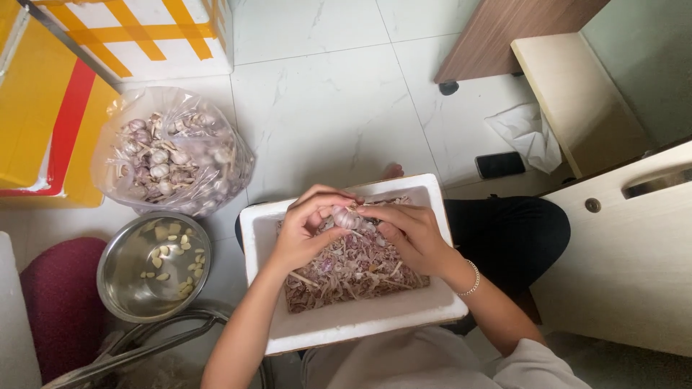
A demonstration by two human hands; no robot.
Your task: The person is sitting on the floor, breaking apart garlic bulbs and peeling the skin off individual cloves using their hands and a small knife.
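Both hands meet over the white foam box [346, 328] that sits on the person's lap. Left hand [306, 230] and right hand [407, 234] both grip one garlic bulb [346, 217], held just above the box near its far wall. Left fingers [324, 200] curl over the top and left side of the bulb, thumb under; right fingers [378, 211] pinch it from the right side. So fingers of both hands are closed onto the bulb, not spread. Bulb skin is pale with a purple tint, partly hidden by the fingers. Box holds a layer of garlic skins [353, 274], papery, pink-brown, with a few stalk pieces mixed in. Right wrist has a thin bead bracelet [472, 281]. Left of the box, on the tiled floor [324, 108]: a steel bowl [122, 277] with peeled cloves [176, 252] scattered on its bottom, and beyond it a clear plastic bag [173, 155] full of unpeeled garlic bulbs, bag mouth open. Bowl and bag are just beside each other, both well apart from the hands. Behind the bag, a yellow and white carton [65, 94] with red stripes. Right side: a black phone [499, 164] on the floor next to a crumpled white tissue [530, 133], near a pale wooden cabinet [627, 245]. Dark red cushion [61, 299] at lower left, metal chair frame [144, 346] over it.
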